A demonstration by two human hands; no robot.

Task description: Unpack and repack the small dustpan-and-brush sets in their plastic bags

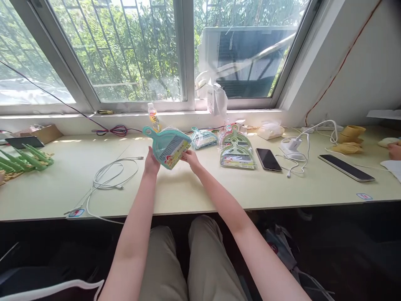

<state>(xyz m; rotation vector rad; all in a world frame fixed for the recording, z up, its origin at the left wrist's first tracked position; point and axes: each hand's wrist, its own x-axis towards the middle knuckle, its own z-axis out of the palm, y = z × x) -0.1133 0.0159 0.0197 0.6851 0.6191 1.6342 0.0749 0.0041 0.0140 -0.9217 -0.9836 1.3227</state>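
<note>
A teal mini dustpan-and-brush set (167, 146) with a printed card is held tilted above the table, between both my hands. My left hand (151, 162) grips its lower left edge, fingers mostly hidden behind it. My right hand (191, 160) pinches the lower right corner near the yellow card. Just behind, another blue-teal packaged dustpan set (203, 139) lies on the table. To the right, green packaged dustpan sets (237, 156) lie overlapping in clear plastic.
On the table (181, 192) are a coiled white cable (103, 177), a black phone (268, 159), a white charger (293, 146) and a tablet-like device (346, 168). A bottle (153, 117) stands by the window. Another person's hand (394, 150) shows at far right.
</note>
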